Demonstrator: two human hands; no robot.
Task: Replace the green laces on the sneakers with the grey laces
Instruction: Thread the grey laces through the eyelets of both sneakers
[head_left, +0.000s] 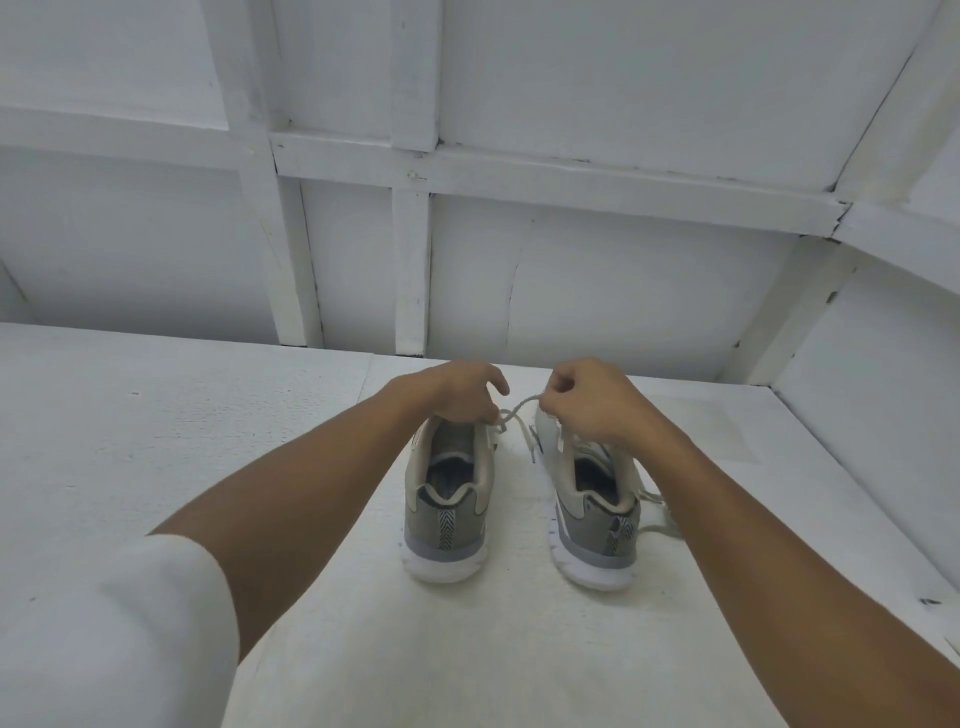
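Note:
Two beige and grey sneakers stand side by side on the white table, heels towards me. My left hand (457, 389) rests over the tongue of the left sneaker (449, 499) and pinches a grey lace (519, 410) at its upper eyelets. My right hand (592, 400) hovers above the right sneaker (592, 504) and pinches the same lace farther along, stretching it between the shoes. A free end of the lace hangs down between the two sneakers. More grey lace (657, 512) lies loose beside the right sneaker. No green lace is visible.
The white table (208, 441) runs to a white panelled wall (571, 260) at the back and a side wall at the right. A white sleeve (104, 623) covers my left upper arm at lower left.

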